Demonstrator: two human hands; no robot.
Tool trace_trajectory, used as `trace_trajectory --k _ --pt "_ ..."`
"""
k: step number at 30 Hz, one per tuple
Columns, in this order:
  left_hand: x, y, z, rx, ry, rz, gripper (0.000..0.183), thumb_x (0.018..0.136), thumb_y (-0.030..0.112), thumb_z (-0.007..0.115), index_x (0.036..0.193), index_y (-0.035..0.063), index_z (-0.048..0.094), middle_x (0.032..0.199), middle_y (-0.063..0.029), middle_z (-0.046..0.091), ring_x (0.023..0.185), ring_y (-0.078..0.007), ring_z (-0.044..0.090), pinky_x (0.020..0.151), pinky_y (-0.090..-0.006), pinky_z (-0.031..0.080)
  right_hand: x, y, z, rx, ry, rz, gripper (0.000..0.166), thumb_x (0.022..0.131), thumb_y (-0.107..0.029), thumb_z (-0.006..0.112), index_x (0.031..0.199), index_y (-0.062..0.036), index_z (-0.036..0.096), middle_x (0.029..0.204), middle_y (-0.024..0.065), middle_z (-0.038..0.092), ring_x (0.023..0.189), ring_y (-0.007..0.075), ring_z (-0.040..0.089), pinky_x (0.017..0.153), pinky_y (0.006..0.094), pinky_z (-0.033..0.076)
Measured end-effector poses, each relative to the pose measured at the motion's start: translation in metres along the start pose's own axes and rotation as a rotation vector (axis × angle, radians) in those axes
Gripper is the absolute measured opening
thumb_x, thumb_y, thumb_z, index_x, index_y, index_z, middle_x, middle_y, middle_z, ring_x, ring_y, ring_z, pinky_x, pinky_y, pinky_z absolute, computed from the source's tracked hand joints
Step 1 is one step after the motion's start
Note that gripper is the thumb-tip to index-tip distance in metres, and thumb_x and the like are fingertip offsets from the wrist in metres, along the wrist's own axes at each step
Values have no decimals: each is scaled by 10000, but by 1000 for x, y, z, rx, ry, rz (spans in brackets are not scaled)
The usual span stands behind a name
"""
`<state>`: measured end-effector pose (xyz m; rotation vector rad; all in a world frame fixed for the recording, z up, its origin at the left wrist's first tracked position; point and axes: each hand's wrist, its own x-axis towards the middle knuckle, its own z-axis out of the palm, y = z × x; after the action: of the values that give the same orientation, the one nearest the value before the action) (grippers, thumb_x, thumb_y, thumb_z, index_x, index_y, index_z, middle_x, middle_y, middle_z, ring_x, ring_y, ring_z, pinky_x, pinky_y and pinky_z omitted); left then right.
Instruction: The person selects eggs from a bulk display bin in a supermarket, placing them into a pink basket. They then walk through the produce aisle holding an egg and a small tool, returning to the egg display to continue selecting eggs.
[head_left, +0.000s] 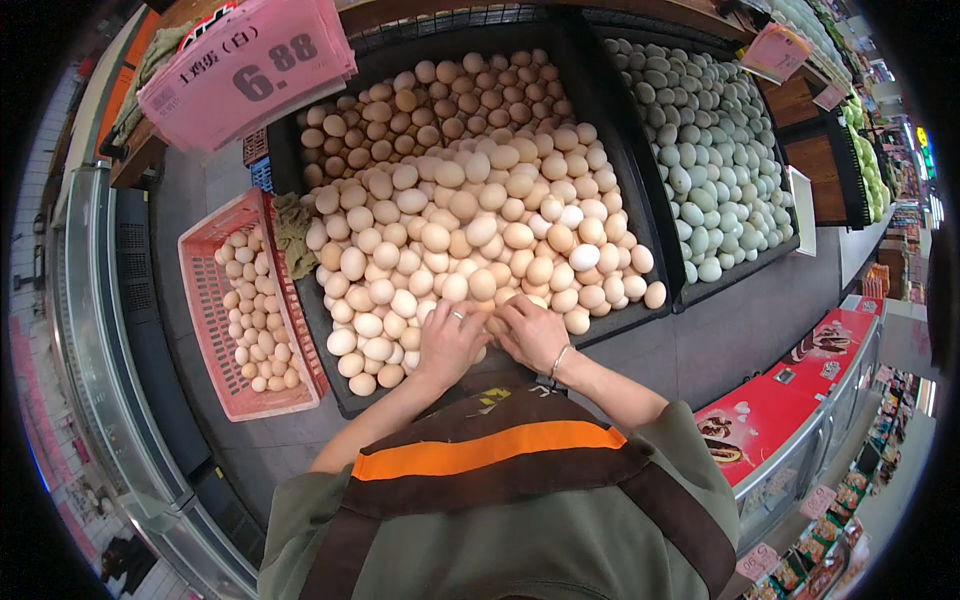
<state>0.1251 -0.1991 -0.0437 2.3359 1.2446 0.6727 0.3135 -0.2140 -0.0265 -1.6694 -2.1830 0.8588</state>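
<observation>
A broad heap of beige and pale brown eggs (435, 237) fills the near part of a black display bin (637, 180). At the heap's front edge, my left hand (454, 341), with a ring on one finger, rests its bent fingers on the eggs. Close beside it is my right hand (534, 332), a bracelet at its wrist and its fingertips turned inward. An egg (495, 324) shows in the narrow gap between the two hands. The fingers cover whatever lies under them, so a grip on any egg cannot be made out.
A pink plastic crate (217, 375) of eggs stands left, a crumpled cloth (295, 234) at its rim. Pale green eggs (712, 180) fill the right bin. A pink price sign (247, 75) hangs upper left. A red-topped freezer (795, 390) stands right, a glass-sided case (97, 300) left.
</observation>
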Motion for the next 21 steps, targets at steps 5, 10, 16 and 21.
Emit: trace_trajectory --k 5,10,16,21 --pt "19 -22 -29 -112 56 -57 276 726 179 776 968 81 684 943 -68 611 902 -272 556 765 -380 479 5 13 -11 96 4 120 328 772 -191 742 1065 -110 616 1014 87 573 798 294 638 673 401 535" --pt "121 -114 -57 -69 151 -380 185 819 146 697 966 37 678 966 -125 633 954 -347 563 769 -433 488 42 33 -36 237 97 98 314 752 -193 765 1008 -62 638 929 111 606 790 302 637 683 398 529" --pt "236 -252 -26 337 164 -404 483 843 346 675 1221 58 587 1174 -221 590 1112 -384 536 906 -450 463 197 42 -69 277 195 34 357 827 -260 670 1115 -53 630 1041 177 635 971 335 625 839 414 504" --pt "296 -265 -33 351 -260 -383 591 824 397 685 1297 74 540 1229 -229 566 1145 -385 525 947 -447 444 361 67 -35 36 113 -71 459 869 -315 632 1262 -92 551 1173 180 612 1066 347 606 892 415 495"
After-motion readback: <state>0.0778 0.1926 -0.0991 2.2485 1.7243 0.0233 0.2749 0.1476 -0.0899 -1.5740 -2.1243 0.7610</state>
